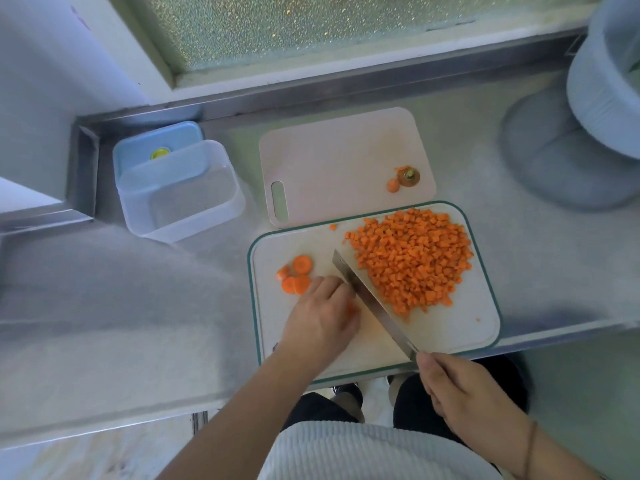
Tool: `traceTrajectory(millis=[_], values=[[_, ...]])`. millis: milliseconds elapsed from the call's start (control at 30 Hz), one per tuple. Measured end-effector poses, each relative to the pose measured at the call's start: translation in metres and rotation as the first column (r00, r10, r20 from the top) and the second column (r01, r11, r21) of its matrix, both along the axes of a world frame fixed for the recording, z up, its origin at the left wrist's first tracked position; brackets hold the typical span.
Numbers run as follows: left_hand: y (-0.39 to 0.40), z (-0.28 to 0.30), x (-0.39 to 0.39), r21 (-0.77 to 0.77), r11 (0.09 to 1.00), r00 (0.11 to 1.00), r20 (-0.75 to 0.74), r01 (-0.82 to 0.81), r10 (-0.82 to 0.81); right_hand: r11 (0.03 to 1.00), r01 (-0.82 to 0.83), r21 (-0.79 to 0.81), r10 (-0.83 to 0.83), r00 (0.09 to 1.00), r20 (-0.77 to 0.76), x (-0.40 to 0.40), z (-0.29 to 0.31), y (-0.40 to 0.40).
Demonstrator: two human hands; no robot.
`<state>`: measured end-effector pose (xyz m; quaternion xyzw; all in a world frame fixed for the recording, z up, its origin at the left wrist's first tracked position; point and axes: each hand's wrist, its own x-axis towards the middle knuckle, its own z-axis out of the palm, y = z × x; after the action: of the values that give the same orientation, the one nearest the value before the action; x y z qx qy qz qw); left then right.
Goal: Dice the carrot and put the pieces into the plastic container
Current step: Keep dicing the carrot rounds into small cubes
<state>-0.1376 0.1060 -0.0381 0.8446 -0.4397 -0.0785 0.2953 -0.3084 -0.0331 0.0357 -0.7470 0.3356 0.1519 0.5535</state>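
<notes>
- Right grip (464, 393) wrapped round knife (372, 299) handle, blade angled across green-rimmed board (485, 327); left grip (322, 317) curled over a carrot bit beside the blade.
- Dicing nearly done, judging by diced heap (412, 261); few carrot rounds (296, 277) left uncut.
- Plastic container (180, 195) stood empty on table (138, 323), well apart.
- Next: chop rounds, then transfer.

No text, label, brand, number or sign can be read anywhere in the view.
</notes>
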Motion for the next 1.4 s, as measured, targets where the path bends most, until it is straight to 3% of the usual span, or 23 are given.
traceTrajectory(millis=[133, 500, 700, 1067, 1233, 1400], values=[[0.012, -0.009, -0.008, -0.132, 0.991, 0.998, 0.063, -0.016, 0.025, 0.999, -0.025, -0.030, 0.025, 1.000, 0.002, 0.003, -0.004, 0.003], [0.013, -0.024, -0.014, -0.240, 0.970, 0.996, 0.088, 0.045, -0.025, 0.962, -0.203, -0.184, 0.206, 0.979, -0.004, -0.017, -0.010, -0.002], [0.014, -0.026, -0.014, -0.254, 0.966, 0.995, 0.101, 0.048, -0.022, 0.958, -0.251, -0.142, 0.249, 0.968, -0.035, -0.017, -0.018, -0.004], [0.019, -0.027, -0.012, -0.232, 0.972, 0.996, 0.083, 0.042, -0.023, 0.969, -0.163, -0.187, 0.178, 0.982, 0.066, -0.006, -0.017, 0.004], [0.020, -0.028, -0.012, -0.250, 0.967, 0.995, 0.096, 0.054, -0.031, 0.945, -0.253, -0.209, 0.242, 0.967, -0.076, -0.016, -0.014, 0.005], [0.021, -0.027, -0.011, -0.251, 0.966, 0.992, 0.119, 0.063, -0.034, 0.929, -0.264, -0.261, 0.264, 0.964, -0.037, 0.005, -0.026, 0.011]])
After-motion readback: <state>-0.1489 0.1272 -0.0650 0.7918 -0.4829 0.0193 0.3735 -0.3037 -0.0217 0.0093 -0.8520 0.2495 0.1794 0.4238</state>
